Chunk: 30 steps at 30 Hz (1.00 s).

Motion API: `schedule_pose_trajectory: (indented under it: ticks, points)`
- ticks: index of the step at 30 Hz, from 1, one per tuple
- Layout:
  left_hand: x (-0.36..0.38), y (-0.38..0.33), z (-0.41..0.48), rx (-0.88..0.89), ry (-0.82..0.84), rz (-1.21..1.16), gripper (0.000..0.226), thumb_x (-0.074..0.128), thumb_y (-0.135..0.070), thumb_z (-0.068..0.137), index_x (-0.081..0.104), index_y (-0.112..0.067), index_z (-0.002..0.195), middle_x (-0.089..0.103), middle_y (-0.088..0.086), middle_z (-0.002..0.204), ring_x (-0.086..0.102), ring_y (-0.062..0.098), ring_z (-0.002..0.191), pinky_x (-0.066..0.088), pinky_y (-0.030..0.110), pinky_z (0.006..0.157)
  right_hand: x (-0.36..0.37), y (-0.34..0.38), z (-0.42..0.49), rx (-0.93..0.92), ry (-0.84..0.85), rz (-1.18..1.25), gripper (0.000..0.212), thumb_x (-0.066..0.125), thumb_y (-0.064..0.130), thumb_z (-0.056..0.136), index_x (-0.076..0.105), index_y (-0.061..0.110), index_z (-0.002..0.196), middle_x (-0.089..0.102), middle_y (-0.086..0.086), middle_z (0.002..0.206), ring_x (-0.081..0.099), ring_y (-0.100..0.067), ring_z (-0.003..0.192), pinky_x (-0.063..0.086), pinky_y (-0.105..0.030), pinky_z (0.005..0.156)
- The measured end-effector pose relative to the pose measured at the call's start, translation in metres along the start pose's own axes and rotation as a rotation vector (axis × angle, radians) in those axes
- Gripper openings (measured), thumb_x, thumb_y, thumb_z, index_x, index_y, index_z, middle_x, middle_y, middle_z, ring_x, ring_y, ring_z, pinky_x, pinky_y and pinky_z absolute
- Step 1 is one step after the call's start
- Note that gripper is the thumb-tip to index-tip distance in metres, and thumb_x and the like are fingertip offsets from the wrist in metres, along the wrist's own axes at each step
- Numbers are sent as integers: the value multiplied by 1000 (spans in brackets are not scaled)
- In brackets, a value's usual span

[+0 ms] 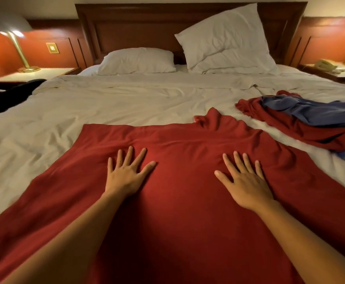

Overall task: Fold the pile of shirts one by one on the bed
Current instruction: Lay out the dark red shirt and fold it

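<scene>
A large red shirt (179, 201) lies spread flat on the white bed (106, 103), reaching from the near edge to mid-bed, with a bunched part at its far right corner. My left hand (126, 173) presses flat on it with fingers spread, left of centre. My right hand (243, 179) presses flat on it too, fingers spread, right of centre. To the right lies a crumpled pile of shirts (302, 119), a red one with a blue one on top.
Two white pillows (225, 42) lean at the dark wooden headboard. A nightstand with a brass lamp (21, 52) stands at the left, another with a telephone (325, 65) at the right. A dark garment (9, 95) lies at the bed's left edge.
</scene>
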<state>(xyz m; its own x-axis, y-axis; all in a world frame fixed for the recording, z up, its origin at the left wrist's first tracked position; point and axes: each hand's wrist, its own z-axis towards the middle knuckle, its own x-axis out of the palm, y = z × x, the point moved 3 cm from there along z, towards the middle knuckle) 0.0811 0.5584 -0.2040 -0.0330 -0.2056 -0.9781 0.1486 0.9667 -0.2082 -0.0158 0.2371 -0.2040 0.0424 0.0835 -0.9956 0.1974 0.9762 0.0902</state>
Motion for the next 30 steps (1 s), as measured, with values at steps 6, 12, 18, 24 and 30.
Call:
schedule_pose_trajectory:
  ticks: [6,12,18,24,30]
  points:
    - [11,6,95,-19,-59,58,84,0,-89,73,-3,-57,151,-7,-8,167,-8,22,154,-5,50,122,7,-3,136,-32,38,97,67,0,73,91,-3,49,154,-7,8,166,-11,-18,153,-9,-43,123]
    - [18,14,139,17,-115,93,86,-7,-92,70,-7,-59,150,-9,-7,167,-9,22,154,-4,52,122,11,13,245,-4,59,88,56,6,68,97,4,56,151,1,1,167,-3,-29,153,-5,-55,121]
    - [18,11,138,39,-143,81,87,-9,-92,70,-5,-58,151,-7,-6,167,-10,20,154,-5,51,122,7,16,281,39,126,69,58,8,82,88,0,68,144,0,-2,167,-7,-40,151,-5,-66,116]
    - [16,9,133,42,-157,55,83,-5,-90,75,-3,-57,151,-5,-5,168,-9,21,154,-6,52,123,-11,21,248,-28,-551,299,59,27,62,93,68,23,107,64,-8,122,52,-34,119,37,-46,101]
    - [17,9,133,35,-158,64,82,-5,-88,75,-2,-57,152,-4,-5,168,-9,22,154,-7,51,123,6,30,265,-201,-171,148,43,32,40,105,50,34,143,46,2,151,35,-21,143,13,-46,121]
